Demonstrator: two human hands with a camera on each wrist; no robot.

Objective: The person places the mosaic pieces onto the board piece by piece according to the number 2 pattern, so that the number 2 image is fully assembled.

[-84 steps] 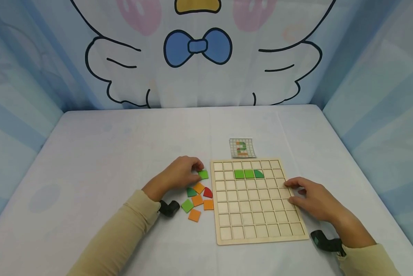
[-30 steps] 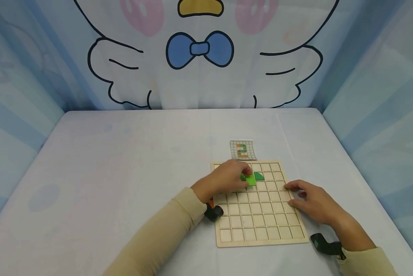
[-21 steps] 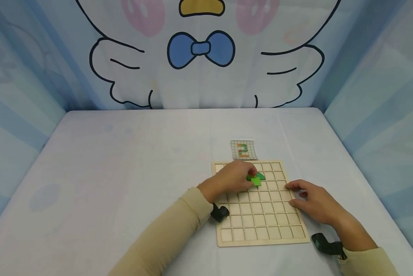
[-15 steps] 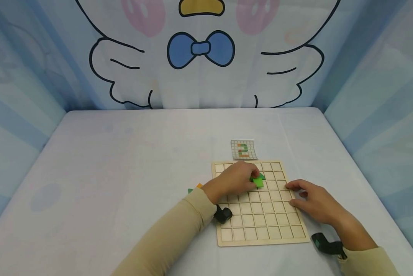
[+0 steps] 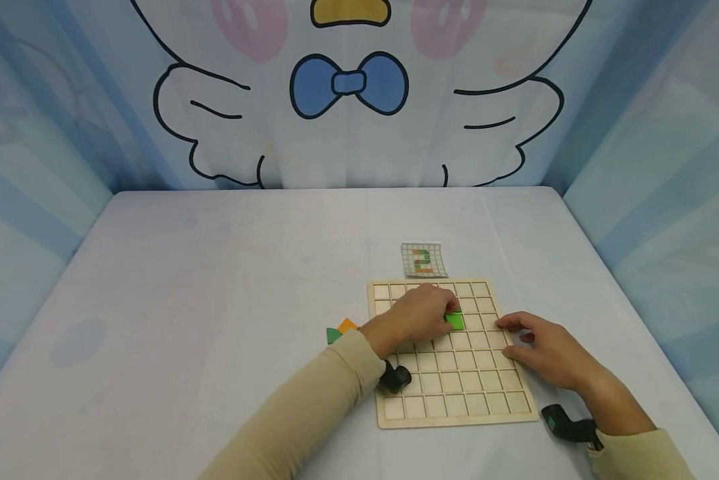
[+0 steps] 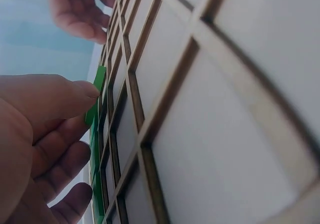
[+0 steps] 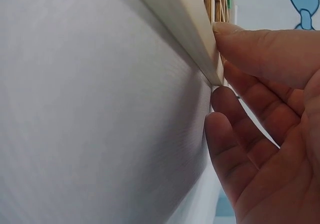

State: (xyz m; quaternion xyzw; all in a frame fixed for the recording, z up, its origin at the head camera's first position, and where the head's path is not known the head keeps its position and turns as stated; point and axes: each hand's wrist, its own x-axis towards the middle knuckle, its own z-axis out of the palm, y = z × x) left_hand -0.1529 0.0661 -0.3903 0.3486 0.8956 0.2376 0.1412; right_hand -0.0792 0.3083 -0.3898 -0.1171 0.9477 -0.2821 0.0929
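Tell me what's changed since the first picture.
The left hand has carried a green square rightward from beside the loose pieces to over the upper part of the board, and still pinches it. The right hand stays at the board's right edge; the card remains beyond the far edge.

Green square (image 5: 455, 321) now over board (image 5: 432, 383)

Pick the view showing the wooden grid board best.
The head view: all four corners of the wooden grid board show. The left wrist view gets only some cells close up; the right wrist view, mainly one edge.
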